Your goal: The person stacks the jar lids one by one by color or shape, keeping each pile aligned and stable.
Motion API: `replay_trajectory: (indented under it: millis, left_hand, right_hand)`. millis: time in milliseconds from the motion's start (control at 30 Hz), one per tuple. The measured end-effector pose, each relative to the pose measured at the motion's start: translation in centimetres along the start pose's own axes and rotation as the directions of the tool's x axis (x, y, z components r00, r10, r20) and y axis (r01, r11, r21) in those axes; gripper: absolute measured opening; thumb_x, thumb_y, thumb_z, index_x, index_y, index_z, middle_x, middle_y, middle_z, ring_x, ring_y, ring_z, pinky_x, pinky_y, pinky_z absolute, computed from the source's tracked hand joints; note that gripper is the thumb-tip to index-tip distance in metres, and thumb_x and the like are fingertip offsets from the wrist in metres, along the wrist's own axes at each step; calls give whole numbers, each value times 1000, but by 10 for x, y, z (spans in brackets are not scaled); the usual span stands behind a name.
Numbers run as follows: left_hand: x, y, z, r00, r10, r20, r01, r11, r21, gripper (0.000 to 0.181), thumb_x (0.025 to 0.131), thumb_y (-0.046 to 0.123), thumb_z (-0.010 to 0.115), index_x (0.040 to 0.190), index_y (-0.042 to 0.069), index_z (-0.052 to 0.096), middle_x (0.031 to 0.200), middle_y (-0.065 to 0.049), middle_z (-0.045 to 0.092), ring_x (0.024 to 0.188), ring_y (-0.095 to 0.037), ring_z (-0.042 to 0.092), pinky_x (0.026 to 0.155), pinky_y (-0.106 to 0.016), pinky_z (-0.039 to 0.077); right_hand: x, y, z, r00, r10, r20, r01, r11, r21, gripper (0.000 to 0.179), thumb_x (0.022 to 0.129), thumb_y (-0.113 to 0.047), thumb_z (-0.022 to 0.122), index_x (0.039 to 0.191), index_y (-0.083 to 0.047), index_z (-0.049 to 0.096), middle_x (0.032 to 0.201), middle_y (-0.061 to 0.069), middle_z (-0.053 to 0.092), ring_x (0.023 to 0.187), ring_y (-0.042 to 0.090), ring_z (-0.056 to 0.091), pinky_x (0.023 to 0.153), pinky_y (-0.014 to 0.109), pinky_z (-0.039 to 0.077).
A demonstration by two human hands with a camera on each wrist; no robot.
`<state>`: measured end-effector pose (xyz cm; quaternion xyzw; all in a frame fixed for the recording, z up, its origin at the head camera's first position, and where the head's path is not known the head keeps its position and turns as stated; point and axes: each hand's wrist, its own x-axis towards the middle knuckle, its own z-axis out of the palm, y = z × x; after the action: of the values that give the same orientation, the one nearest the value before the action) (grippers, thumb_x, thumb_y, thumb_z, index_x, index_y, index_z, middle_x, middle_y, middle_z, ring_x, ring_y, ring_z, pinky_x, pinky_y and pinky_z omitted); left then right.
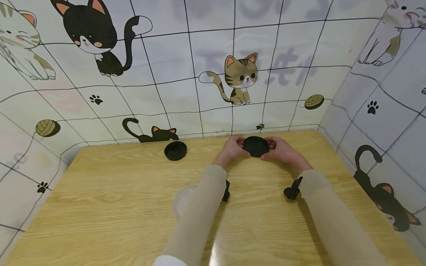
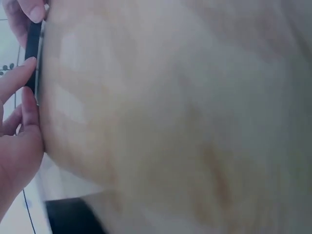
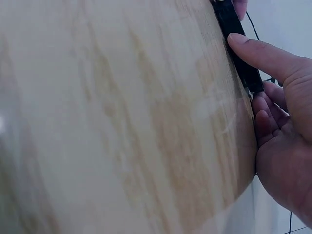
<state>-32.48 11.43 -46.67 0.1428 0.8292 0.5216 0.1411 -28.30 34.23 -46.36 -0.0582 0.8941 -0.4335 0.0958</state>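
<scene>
A shallow round black dish (image 1: 256,146) is held between both hands near the table's back edge. My left hand (image 1: 233,148) pinches its left rim, with the thumb toward the front. On the opposite side, my right hand (image 1: 283,149) grips the right rim the same way. Seen edge-on in the right wrist view, the dish (image 3: 238,48) is a thick black band close over the tabletop, with the thumb (image 3: 258,51) on its near side. The left wrist view catches the dish (image 2: 32,44) partly covered by fingers.
A second round black dish (image 1: 175,150) sits on the wooden table (image 1: 126,192) to the left, near the back edge. A clear round piece (image 1: 182,201) lies partly hidden behind the left forearm. Cat-patterned cloth walls (image 1: 213,92) stand along the back and sides.
</scene>
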Motion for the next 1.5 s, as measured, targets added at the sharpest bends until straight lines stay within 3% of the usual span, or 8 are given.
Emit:
replay_trajectory:
  millis: [133, 267, 633, 833, 1033, 1267, 1500]
  left_hand:
    - [-7, 5, -3, 999, -32, 21, 34, 997, -71, 68, 75, -1, 90, 136, -1, 59, 123, -10, 63, 111, -23, 58, 97, -31, 49]
    - [-17, 9, -5, 998, -26, 49, 32, 992, -123, 68, 76, 0, 89, 136, 0, 58, 125, -10, 61, 113, -25, 57, 98, -33, 48]
    - [-57, 40, -22, 999, 21, 38, -19, 998, -55, 71, 74, 7, 93, 134, 4, 56, 125, -9, 59, 102, -23, 61, 81, -33, 55]
    - [-87, 48, -36, 990, 67, 128, -47, 988, -150, 67, 76, 0, 90, 133, 2, 55, 123, -9, 55, 92, -19, 68, 80, -31, 56]
    - [-123, 44, -39, 987, 72, 147, -43, 981, -190, 71, 75, -2, 89, 137, 2, 55, 123, -9, 55, 88, -18, 68, 78, -31, 57]
    - [-166, 30, -31, 995, 68, 78, -53, 981, -185, 72, 74, -4, 90, 136, -1, 54, 121, -9, 53, 80, -15, 65, 70, -27, 55]
    - [-199, 11, -16, 996, 86, 12, -84, 989, -125, 71, 72, -6, 90, 132, -5, 53, 122, -14, 50, 75, -14, 65, 65, -23, 54]
  right_hand:
    - [-2, -3, 0, 1000, 16, 22, -17, 999, 35, 82, 86, -16, 84, 150, 6, 38, 146, 27, 44, 127, 42, 45, 107, 52, 38]
    - [-13, -11, -3, 1000, 11, 24, -12, 999, 45, 83, 86, -15, 85, 151, 6, 38, 146, 28, 43, 128, 44, 48, 106, 52, 41]
    - [-51, -49, -14, 994, -107, -10, 107, 994, 5, 82, 83, -13, 88, 148, 7, 42, 141, 25, 49, 116, 36, 53, 90, 34, 49]
    - [-79, -66, -13, 988, -157, -11, 156, 987, -32, 80, 82, -14, 89, 146, 6, 46, 137, 22, 52, 114, 34, 54, 97, 47, 46]
    - [-108, -77, 1, 977, -213, -25, 211, 976, -52, 81, 79, -17, 91, 145, 4, 49, 131, 19, 54, 108, 29, 54, 95, 48, 48]
    - [-127, -76, 27, 964, -266, 1, 266, 963, -52, 80, 72, -10, 95, 140, 5, 55, 121, 14, 55, 99, 25, 54, 86, 41, 52]
    - [-140, -73, 50, 961, -272, 47, 275, 958, -82, 82, 68, -7, 96, 138, 6, 56, 116, 11, 57, 90, 20, 55, 77, 34, 53]
